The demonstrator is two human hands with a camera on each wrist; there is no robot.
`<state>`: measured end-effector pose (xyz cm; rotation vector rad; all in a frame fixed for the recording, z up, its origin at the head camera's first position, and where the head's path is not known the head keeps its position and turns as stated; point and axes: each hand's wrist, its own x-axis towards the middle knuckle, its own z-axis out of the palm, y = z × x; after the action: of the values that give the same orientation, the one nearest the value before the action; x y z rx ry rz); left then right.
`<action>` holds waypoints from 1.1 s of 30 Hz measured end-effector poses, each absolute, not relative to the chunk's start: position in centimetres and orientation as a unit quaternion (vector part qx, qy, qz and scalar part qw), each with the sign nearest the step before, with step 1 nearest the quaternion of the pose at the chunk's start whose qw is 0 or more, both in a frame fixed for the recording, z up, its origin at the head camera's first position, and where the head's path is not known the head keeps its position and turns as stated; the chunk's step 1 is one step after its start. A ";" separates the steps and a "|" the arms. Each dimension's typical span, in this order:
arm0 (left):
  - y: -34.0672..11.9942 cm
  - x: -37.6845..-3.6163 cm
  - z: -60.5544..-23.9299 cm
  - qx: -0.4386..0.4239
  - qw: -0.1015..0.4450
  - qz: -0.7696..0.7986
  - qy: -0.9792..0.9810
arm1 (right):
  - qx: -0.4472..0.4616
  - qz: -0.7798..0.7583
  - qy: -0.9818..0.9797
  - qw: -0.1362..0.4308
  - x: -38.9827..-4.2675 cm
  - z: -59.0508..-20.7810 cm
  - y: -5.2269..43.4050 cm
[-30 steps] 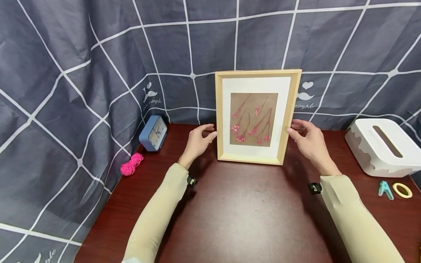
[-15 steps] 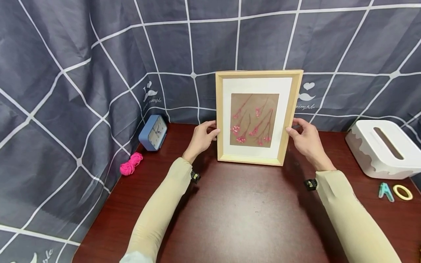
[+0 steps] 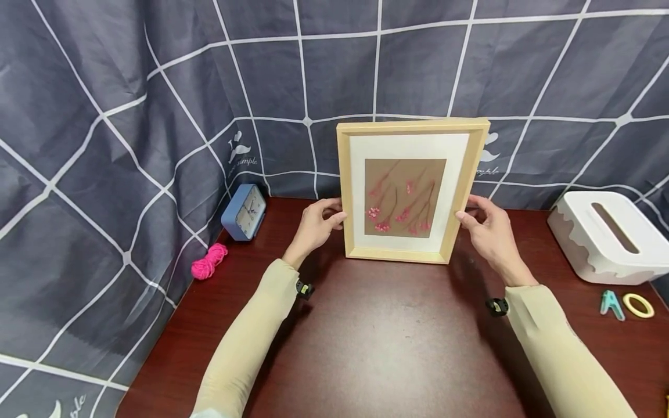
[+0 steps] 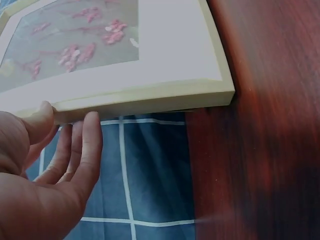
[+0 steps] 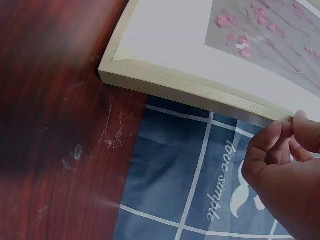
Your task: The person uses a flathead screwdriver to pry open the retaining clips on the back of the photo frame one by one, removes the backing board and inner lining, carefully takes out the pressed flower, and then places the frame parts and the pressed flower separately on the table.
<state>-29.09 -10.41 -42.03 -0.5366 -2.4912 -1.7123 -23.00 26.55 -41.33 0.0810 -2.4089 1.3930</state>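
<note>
A light wooden picture frame [image 3: 413, 197] with a white mat and pink flowers on brown paper stands on the dark red table [image 3: 387, 348], its top leaning toward me. My left hand [image 3: 330, 213] grips the frame's left edge, thumb in front and fingers behind. My right hand [image 3: 472, 212] grips the right edge the same way. The left wrist view shows the left hand [image 4: 70, 126] with its thumb and fingers on the frame [image 4: 150, 75] side. In the right wrist view, the right hand [image 5: 286, 129] pinches the frame [image 5: 190, 50] edge.
A blue clock [image 3: 243, 212] and a pink yarn bundle [image 3: 209, 261] sit at the table's left, against the grey checked curtain [image 3: 130, 145]. A white tissue box [image 3: 606, 235], a teal clip [image 3: 611, 302] and a yellow tape ring [image 3: 639, 304] lie at the right.
Both hands have moved in from beside the frame and taken hold of its side edges. The frame's top has tipped forward toward me while its bottom edge stays in place.
</note>
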 end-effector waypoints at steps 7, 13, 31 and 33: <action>-11.2 -27.1 -41.1 -0.121 -0.088 -0.654 -0.741 | 0.026 0.486 -0.855 0.181 -20.6 -41.7 26.9; -10.9 -25.2 -40.3 -0.030 -0.147 -0.732 -0.664 | 0.043 0.489 -0.855 0.165 -18.4 -42.0 27.1; -11.7 -19.5 -40.8 0.050 -0.208 -0.734 -0.645 | 0.158 0.533 -0.803 0.217 -10.8 -45.0 26.0; -11.9 -19.2 -41.5 0.042 -0.215 -0.729 -0.649 | 0.164 0.541 -0.800 0.200 -10.1 -45.7 26.1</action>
<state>-19.16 -11.92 -41.49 0.1544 -2.3753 -2.6673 -10.13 26.14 -45.69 0.4589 -2.2359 1.5135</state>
